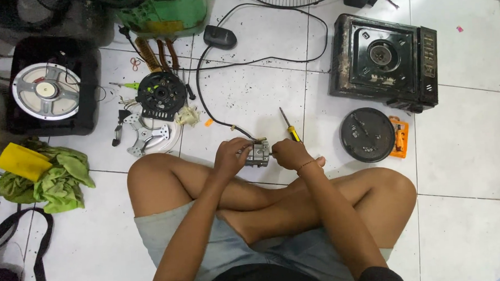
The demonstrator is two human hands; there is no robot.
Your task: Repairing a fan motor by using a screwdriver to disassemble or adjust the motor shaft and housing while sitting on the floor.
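A small grey metal motor block (257,153) with a black cable (204,98) running off it sits at frame centre, just above the crossed legs. The left hand (230,156) grasps its left side; the right hand (290,154) clenches a yellow-handled screwdriver (289,126) against its right.

Bright, even light — perhaps blurred left edge.

Floor of white square tiles (471,121), dark-speckled. Crumpled cloth (57,183): green. Square portable stove (384,61): black, rust-stained. Small metal motor block (257,153): grey. Slim screwdriver (289,126): yellow-black handle.
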